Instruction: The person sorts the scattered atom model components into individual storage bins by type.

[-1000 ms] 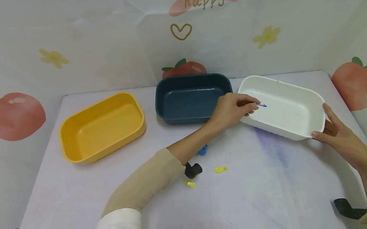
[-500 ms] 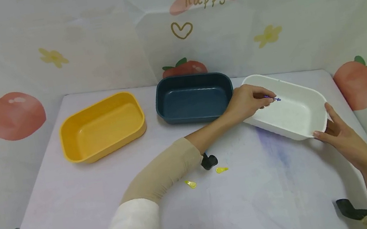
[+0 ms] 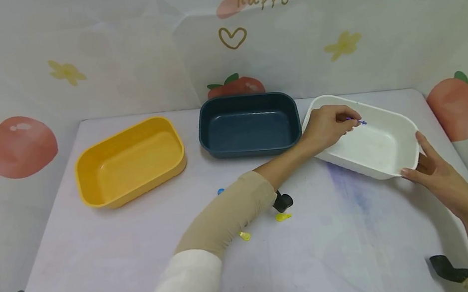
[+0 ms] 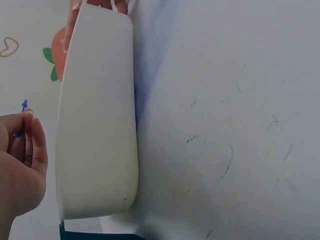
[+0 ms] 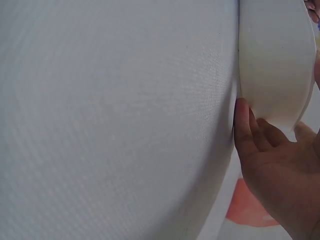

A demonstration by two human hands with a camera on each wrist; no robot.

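Note:
My left hand (image 3: 332,125) reaches over the white plastic basin (image 3: 378,142) and pinches a small, thin purple-blue piece (image 3: 363,122) with a knobbed end. In the left wrist view the same piece (image 4: 24,105) pokes up past the fingertips, beside the basin's outer wall (image 4: 97,115). My right hand (image 3: 441,180) grips the basin's right end, thumb at the near corner and a finger along the outer side. The right wrist view shows several fingers (image 5: 247,125) lying against the end wall and low by the table.
A dark blue basin (image 3: 253,150) stands at the back middle, close to the white one. Farther left is a yellow basin (image 3: 153,184). Two small yellow drop-shaped pieces, one left (image 3: 245,235) and one right (image 3: 283,217), and a blue piece (image 3: 220,191) lie around my left forearm.
My left hand has moved right and slightly away from me, carrying the purple-blue piece farther over the white basin. The right hand keeps its grip at the basin's end.

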